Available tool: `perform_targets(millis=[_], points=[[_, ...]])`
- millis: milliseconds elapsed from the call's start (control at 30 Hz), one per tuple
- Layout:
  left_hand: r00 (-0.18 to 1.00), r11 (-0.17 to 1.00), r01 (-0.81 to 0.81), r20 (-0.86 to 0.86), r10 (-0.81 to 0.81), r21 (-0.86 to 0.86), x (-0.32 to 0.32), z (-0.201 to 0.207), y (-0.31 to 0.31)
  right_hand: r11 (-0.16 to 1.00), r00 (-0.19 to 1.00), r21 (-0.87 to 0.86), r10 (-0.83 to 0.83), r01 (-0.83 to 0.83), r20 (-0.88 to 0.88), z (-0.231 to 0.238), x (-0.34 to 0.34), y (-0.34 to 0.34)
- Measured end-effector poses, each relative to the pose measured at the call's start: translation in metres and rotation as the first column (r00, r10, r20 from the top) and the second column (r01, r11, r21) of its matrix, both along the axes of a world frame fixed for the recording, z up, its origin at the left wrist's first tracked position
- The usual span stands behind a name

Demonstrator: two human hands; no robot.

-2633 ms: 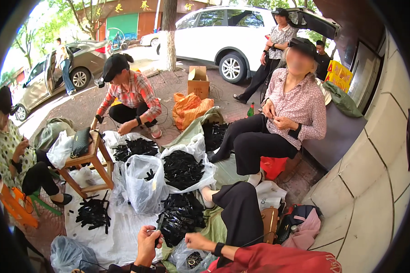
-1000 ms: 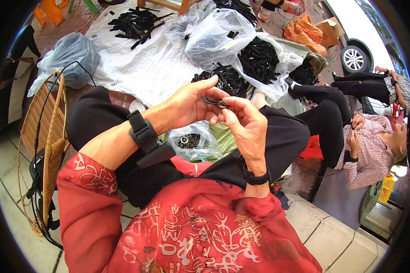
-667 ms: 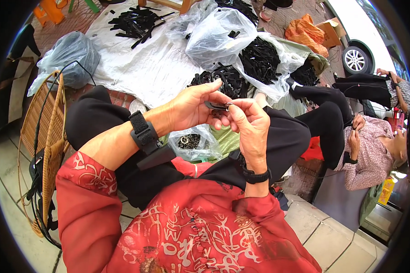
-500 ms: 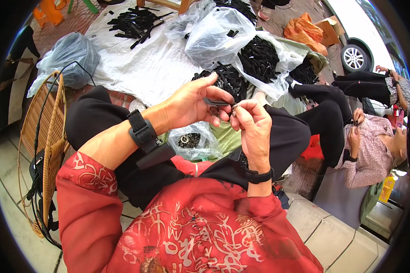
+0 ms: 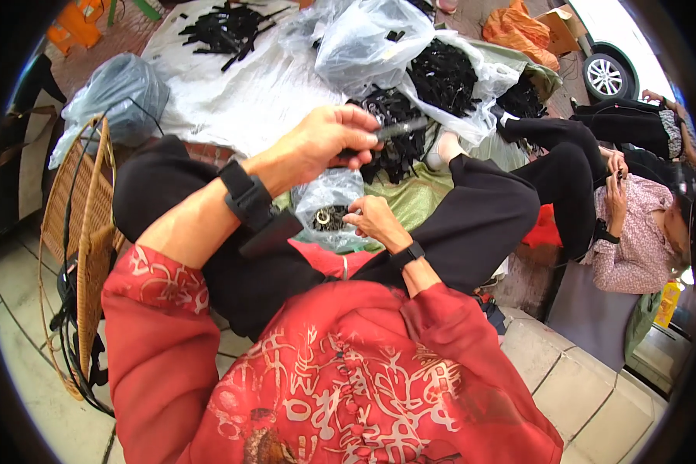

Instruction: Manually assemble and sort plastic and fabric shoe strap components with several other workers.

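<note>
My left hand is raised over my lap and closed on a black strap, which sticks out to the right and is smeared by motion. Lower down, my right hand is at the right side of a clear plastic bag on my lap. Its fingertips are drawn together beside the small dark parts in that bag; whatever they pinch is too small to make out. A pale ring lies among these parts.
Heaps of black straps lie on a white sheet ahead, with more straps beside a clear bag. At left stands a wicker chair. A person in a patterned shirt sits at right, holding something small.
My hands, close together earlier, have come apart. The left has risen slightly with the black strap, while the right has dropped to the bag of small parts.
</note>
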State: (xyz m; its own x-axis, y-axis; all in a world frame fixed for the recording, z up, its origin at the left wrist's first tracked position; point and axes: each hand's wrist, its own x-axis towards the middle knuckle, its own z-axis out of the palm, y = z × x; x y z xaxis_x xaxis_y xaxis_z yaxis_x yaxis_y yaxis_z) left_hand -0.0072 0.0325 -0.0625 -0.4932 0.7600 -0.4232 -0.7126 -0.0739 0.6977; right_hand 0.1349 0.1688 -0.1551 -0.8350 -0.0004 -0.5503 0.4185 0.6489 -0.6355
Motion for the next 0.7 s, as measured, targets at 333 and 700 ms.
perform_targets(millis=[333,700], points=[[0.933,0.989,0.092,-0.336,-0.126,-0.115,0.004,0.01,-0.005,0.904,0.533,0.373,0.215,0.208,-0.819,0.154,-0.025,0.009],[0.992,0.995,0.047,-0.124,-0.036,0.088,0.009,0.006,0.001,0.579,0.801,-0.74,-0.592,0.342,-0.092,0.122,-0.038,-0.012]])
